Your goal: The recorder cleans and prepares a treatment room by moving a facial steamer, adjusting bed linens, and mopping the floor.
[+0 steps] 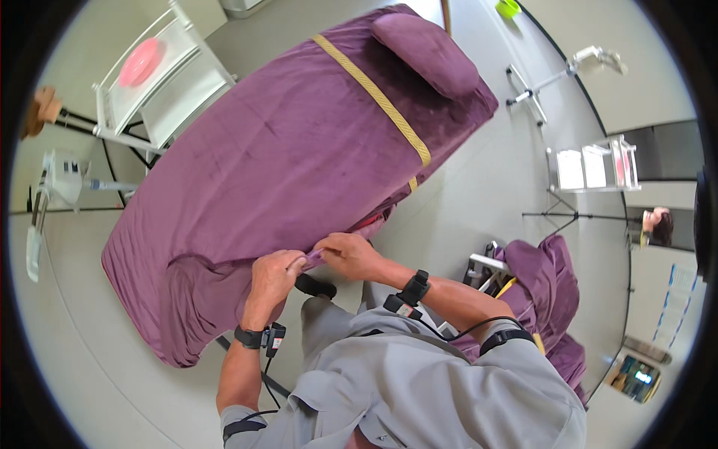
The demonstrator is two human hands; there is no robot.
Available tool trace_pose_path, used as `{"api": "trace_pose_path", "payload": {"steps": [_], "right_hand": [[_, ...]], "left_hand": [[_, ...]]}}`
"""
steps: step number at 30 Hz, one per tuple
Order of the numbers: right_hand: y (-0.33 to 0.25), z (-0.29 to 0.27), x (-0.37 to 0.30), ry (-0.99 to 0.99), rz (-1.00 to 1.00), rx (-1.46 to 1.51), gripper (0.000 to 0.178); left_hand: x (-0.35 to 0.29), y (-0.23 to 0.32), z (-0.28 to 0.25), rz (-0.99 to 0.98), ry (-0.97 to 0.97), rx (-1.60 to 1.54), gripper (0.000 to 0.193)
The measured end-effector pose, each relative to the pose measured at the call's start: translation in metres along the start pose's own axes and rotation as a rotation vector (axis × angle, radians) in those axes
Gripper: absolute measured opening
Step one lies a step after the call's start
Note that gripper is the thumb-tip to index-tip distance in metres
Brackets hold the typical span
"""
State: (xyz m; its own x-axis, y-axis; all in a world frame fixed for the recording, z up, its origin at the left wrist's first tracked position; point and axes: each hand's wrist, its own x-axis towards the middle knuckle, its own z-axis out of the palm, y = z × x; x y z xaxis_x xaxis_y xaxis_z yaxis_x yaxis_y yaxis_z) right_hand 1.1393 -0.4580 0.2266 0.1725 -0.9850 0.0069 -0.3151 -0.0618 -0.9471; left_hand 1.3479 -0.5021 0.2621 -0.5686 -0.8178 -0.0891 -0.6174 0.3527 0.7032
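Note:
A massage bed is draped in a purple fitted sheet (232,172), wrinkled and bunched at the near left corner. My left hand (275,278) pinches the sheet's near edge, fingers closed on the fabric. A short way to the right, my right hand (348,256) grips the same edge, its fingers also closed. A twisted bit of cloth stretches between both hands. Just beyond my right hand, some red lining shows under the sheet's side. A purple pillow (430,56) lies at the far right end, and a gold patterned band (378,97) crosses the bed before it.
A white trolley (176,82) with a pink bowl (142,62) stands far left, beside a white device on a stand (66,179). Purple cloth (542,280) covers a seat at my right. Another white trolley (594,166), a mannequin head (658,224) and a wheeled stand (535,91) are right.

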Motion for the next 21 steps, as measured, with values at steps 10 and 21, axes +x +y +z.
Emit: {"api": "trace_pose_path", "payload": {"steps": [10, 21], "right_hand": [[0.158, 0.011, -0.084, 0.289, 1.188, 1.014, 0.052], [0.255, 0.049, -0.056, 0.880, 1.180, 0.921, 0.058]], "left_hand": [[-0.005, 0.008, -0.016, -0.331, -0.304, -0.328, 0.013], [-0.016, -0.004, -0.019, -0.422, -0.743, -0.381, 0.011]]}}
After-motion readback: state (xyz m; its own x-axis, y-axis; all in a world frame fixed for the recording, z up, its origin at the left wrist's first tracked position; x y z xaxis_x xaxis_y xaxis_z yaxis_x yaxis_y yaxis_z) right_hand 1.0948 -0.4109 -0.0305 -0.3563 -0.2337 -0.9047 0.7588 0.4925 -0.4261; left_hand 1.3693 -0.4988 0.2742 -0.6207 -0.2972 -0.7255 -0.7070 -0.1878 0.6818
